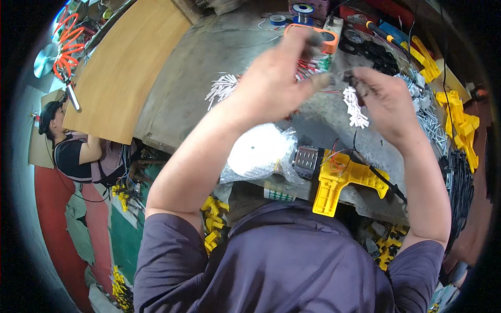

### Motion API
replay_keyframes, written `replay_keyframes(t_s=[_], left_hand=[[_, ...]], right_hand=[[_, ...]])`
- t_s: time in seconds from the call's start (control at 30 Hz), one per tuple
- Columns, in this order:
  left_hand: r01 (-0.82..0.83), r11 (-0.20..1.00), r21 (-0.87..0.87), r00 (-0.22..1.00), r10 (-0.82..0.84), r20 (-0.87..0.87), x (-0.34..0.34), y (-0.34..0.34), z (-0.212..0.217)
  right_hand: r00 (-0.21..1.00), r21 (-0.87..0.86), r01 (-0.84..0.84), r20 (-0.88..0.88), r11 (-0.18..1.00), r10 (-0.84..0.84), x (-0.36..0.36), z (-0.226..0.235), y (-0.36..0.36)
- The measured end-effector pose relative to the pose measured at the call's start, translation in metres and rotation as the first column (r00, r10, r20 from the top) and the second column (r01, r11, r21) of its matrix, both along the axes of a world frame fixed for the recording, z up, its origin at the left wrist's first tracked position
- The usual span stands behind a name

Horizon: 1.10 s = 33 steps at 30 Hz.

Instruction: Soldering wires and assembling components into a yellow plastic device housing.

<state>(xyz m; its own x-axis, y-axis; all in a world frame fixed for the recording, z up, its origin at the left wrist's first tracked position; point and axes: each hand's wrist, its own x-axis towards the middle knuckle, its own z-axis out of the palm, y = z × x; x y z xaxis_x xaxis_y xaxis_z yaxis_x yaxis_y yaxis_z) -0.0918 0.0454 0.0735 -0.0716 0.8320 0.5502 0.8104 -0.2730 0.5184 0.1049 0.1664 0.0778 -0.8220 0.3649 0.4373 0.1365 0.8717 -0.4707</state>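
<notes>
My left hand reaches over the workbench. Its thumb and forefinger are spread apart, the fingertips dark and smeared by motion, near a bunch of thin red and white wires with green parts. To its right, my right hand has its fingers curled and tips drawn together; whatever they hold is too small to make out. A cluster of short white sleeves lies just beside these fingers. Nearer my body rests a yellow power-tool housing with loose wires, joined to a black slotted section. Bubble wrap lies left of that.
Another white sleeve pile sits left of my forearm. Behind my hands are an orange-framed device and a solder spool. Screws and yellow housings crowd the right edge. A person works beyond the wooden board.
</notes>
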Motion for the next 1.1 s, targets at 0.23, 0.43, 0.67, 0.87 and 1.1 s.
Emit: replay_keyframes(t_s=[0.23, 0.43, 0.67, 0.87, 1.1], left_hand=[[-0.401, 0.912, 0.081, 0.782, 0.387, -0.488, -0.077, -0.026, -0.029], [-0.429, 0.889, 0.160, 0.820, 0.457, -0.344, -0.116, -0.041, -0.044], [-0.566, 0.792, 0.228, 0.754, 0.609, -0.246, -0.143, -0.043, -0.038], [-0.350, 0.910, -0.225, 0.924, 0.374, 0.078, -0.089, -0.036, -0.003], [-0.561, 0.761, 0.325, 0.686, 0.647, -0.332, -0.151, -0.042, 0.020]], right_hand=[[0.957, -0.284, -0.168, -0.278, 0.944, 0.087, -0.016, 0.049, -0.003], [0.892, -0.196, -0.085, -0.451, 0.977, -0.013, -0.005, 0.101, 0.044], [0.924, -0.139, 0.168, -0.323, 0.976, -0.205, 0.043, 0.108, 0.084], [0.924, -0.295, -0.096, -0.383, 0.951, -0.026, -0.006, 0.092, 0.034], [0.978, -0.238, 0.092, -0.162, 0.967, -0.133, -0.011, 0.045, 0.044]])
